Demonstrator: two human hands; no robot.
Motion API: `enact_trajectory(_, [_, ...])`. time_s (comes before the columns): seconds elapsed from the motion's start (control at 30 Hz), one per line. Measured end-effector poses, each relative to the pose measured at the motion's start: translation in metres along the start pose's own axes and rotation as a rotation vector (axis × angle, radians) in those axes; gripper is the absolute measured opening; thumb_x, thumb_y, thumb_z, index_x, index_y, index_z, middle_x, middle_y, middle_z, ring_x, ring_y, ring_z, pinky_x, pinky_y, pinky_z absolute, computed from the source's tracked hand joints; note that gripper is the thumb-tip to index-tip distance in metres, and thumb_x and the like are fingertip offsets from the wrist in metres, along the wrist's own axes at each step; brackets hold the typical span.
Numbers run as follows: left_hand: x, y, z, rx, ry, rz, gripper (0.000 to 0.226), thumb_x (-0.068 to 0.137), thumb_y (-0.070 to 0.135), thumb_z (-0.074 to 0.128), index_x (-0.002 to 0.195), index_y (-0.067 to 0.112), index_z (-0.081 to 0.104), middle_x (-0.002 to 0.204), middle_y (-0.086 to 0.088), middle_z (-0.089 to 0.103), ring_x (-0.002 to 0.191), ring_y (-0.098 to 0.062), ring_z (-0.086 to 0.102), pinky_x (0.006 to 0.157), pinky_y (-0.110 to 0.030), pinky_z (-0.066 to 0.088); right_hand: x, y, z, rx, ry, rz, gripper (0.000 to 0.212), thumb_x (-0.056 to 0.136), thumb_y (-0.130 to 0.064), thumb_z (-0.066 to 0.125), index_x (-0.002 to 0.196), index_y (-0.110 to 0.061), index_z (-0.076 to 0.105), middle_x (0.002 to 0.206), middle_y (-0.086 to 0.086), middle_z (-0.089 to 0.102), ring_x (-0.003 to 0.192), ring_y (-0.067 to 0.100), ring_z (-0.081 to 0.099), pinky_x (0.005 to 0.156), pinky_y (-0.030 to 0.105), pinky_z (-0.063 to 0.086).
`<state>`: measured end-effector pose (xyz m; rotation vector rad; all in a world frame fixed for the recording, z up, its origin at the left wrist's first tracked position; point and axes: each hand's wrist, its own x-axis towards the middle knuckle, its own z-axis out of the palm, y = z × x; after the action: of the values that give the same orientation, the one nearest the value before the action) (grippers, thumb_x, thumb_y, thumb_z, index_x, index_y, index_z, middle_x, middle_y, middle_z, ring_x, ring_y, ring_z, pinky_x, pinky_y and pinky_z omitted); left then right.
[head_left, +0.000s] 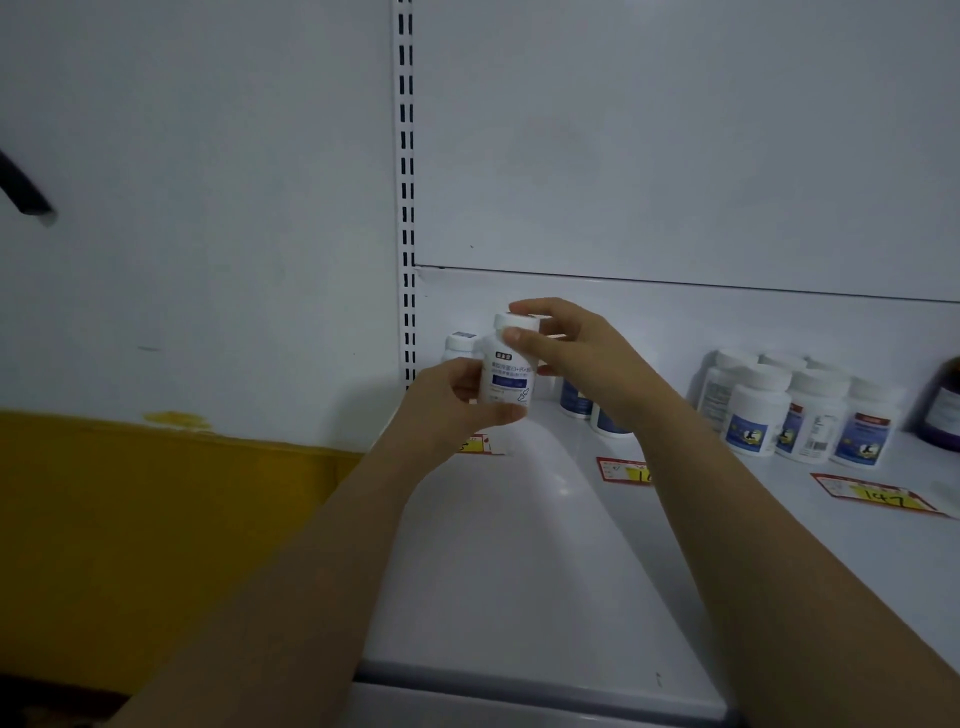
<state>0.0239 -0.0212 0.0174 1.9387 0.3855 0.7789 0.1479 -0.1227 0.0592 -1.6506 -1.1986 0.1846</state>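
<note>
1. Holding noted, head view: the white bottle (508, 376) is held over the shelf (519, 561) near its back left corner. The left hand (441, 405) grip pinches the base, the right hand (571, 345) grip the cap (511, 321).
2. Recommended: support the base, lower it straight and keep the label facing outward.
3. Long axis near upright, cap up, label towards the camera.

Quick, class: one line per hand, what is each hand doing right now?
Left hand: closed, gripping the lower body of the white bottle.
Right hand: closed, thumb and fingers pinching the bottle's cap.
</note>
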Motion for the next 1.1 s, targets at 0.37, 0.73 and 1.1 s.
enact_trajectory(0.37, [0.008, -0.010, -0.005, -0.008, 0.218, 0.132, 0.049, 0.073, 0.011, 0.078, 0.117, 0.019, 0.058, 0.113, 0.003, 0.065, 0.107, -0.015, 0.060, 0.097, -0.034, 0.048, -0.011, -0.013, 0.020, -0.127, 0.152, -0.304, 0.040, 0.081, -0.015, 0.072, 0.117, -0.021, 0.057, 0.111, -0.011, 0.058, 0.102, 0.002, 0.056, 0.085, 0.015, 0.050])
enact_trajectory(0.73, [0.004, 0.004, -0.007, -0.164, 0.169, 0.140, 0.032, 0.073, 0.018, 0.078, 0.101, 0.030, 0.067, 0.098, 0.014, 0.070, 0.099, -0.004, 0.064, 0.088, -0.018, 0.048, -0.013, -0.019, 0.024, -0.064, 0.244, -0.340, 0.037, 0.086, -0.020, 0.066, 0.122, -0.021, 0.059, 0.119, -0.005, 0.062, 0.107, 0.008, 0.058, 0.090, 0.022, 0.051])
enact_trajectory(1.1, [-0.001, 0.010, -0.002, -0.316, -0.259, -0.369, 0.069, 0.057, 0.059, 0.072, 0.103, 0.007, 0.069, 0.092, -0.017, 0.073, 0.074, -0.025, 0.070, 0.076, -0.033, 0.057, -0.013, -0.010, 0.002, 0.374, -0.002, 0.546, 0.022, 0.087, -0.031, 0.065, 0.095, -0.010, 0.063, 0.085, 0.012, 0.067, 0.067, 0.021, 0.065, 0.050, 0.025, 0.055])
